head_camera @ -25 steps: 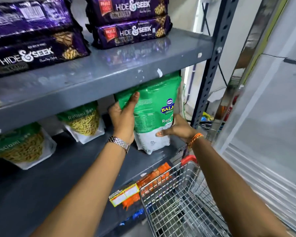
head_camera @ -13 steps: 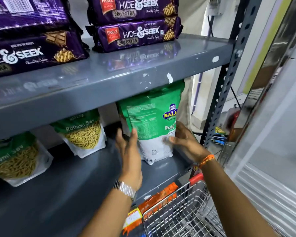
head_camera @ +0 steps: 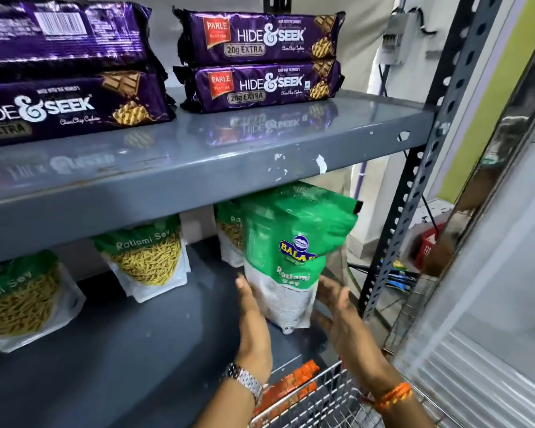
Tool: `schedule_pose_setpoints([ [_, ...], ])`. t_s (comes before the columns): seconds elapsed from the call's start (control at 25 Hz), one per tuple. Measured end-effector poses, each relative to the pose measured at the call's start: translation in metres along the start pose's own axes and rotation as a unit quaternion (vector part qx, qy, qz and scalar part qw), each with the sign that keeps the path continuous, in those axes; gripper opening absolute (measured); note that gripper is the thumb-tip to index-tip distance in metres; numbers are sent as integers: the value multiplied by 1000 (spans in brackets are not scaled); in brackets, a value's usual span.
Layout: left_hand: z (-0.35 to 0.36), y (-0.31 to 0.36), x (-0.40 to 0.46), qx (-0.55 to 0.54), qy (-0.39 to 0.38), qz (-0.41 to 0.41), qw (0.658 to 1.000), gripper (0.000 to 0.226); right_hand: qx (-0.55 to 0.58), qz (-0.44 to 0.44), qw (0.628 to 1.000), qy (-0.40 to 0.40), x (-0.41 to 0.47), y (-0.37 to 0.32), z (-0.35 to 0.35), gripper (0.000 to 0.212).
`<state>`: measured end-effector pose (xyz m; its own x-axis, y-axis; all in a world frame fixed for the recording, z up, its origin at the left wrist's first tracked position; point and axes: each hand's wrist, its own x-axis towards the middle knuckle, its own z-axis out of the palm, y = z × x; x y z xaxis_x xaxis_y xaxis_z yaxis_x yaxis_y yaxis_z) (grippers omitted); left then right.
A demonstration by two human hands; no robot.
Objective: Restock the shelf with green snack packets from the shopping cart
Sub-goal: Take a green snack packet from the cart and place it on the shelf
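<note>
A green and white Ratlami Sev packet (head_camera: 294,257) stands upright on the grey middle shelf (head_camera: 136,350), near its right end. My left hand (head_camera: 254,329) lies flat against the packet's lower left edge, fingers straight. My right hand (head_camera: 340,316) is beside its lower right edge with fingers spread, the tips at most brushing it. Another green packet (head_camera: 229,230) stands just behind it, mostly hidden. Two more of these packets (head_camera: 149,257) (head_camera: 19,301) stand further left on the same shelf. The wire shopping cart (head_camera: 318,403) shows at the bottom; its inside is out of view.
The upper shelf (head_camera: 198,168) hangs low over the packets and carries purple Hide & Seek biscuit packs (head_camera: 260,60). A perforated steel upright (head_camera: 414,186) bounds the shelf on the right, with a glass door (head_camera: 491,273) beyond. Orange packets (head_camera: 294,384) lie on a lower shelf.
Both hands slid down from gripping the packet's middle to its base. The left hand came off it, then returned to its lower edge. A packet behind it has come into view.
</note>
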<state>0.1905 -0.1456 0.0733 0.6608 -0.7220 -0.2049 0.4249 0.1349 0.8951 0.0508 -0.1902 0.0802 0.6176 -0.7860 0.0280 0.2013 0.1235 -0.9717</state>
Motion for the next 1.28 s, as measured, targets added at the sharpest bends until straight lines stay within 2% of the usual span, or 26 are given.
schedule_pose_setpoints([
  [0.08, 0, 12, 13, 4, -18, -33, 999, 71, 8, 5, 1000, -4, -11, 12, 3, 104],
  [0.24, -1, 33, 12, -27, -53, -57, 997, 61, 18, 14, 1000, 16, -3, 8, -3, 103],
  [0.32, -8, 32, -4, -6, -31, -48, 998, 57, 13, 10, 999, 52, 18, -5, -5, 105],
  [0.44, -11, 11, -45, 34, -8, -34, 999, 63, -11, 20, 996, 83, 61, -23, -1, 89],
  [0.56, -2, -11, -76, 0, -8, -64, 998, 125, -25, 56, 996, 62, 95, -26, 5, 84],
  [0.6, 1, -20, -78, -2, 2, -79, 997, 138, -9, 70, 997, 36, 101, -24, 7, 79],
  [0.64, 6, -28, -81, 13, 5, -80, 997, 141, 10, 84, 996, 3, 105, -22, 10, 72],
  [0.76, 24, -33, -96, 66, -17, -57, 996, 130, 20, 125, 991, -35, 113, -13, 13, 61],
  [0.84, 29, -28, -100, 62, 28, -36, 997, 130, 18, 118, 993, -22, 104, -11, 10, 73],
  [0.92, 29, -15, -98, 97, 11, 7, 995, 99, 17, 106, 994, -28, 91, -8, 3, 85],
  [0.96, 25, -14, -91, 97, 11, 16, 995, 91, 14, 97, 995, -31, 86, -7, -2, 88],
  [1.04, 11, -20, -66, 37, 39, 40, 998, 109, 7, 77, 996, -32, 76, -3, -13, 103],
  [1.08, 7, -18, -56, 21, 38, 29, 999, 108, 4, 71, 997, -34, 71, -1, -19, 112],
  [1.2, 2, -8, -40, 10, 26, 26, 999, 59, 6, 60, 997, -41, 61, 5, -31, 115],
  [1.24, 2, -4, -38, 22, 28, 28, 999, 50, 8, 55, 998, -43, 59, 8, -33, 114],
  [1.28, 1, -2, -34, 42, 32, 40, 998, 51, 8, 51, 998, -45, 58, 10, -34, 115],
])
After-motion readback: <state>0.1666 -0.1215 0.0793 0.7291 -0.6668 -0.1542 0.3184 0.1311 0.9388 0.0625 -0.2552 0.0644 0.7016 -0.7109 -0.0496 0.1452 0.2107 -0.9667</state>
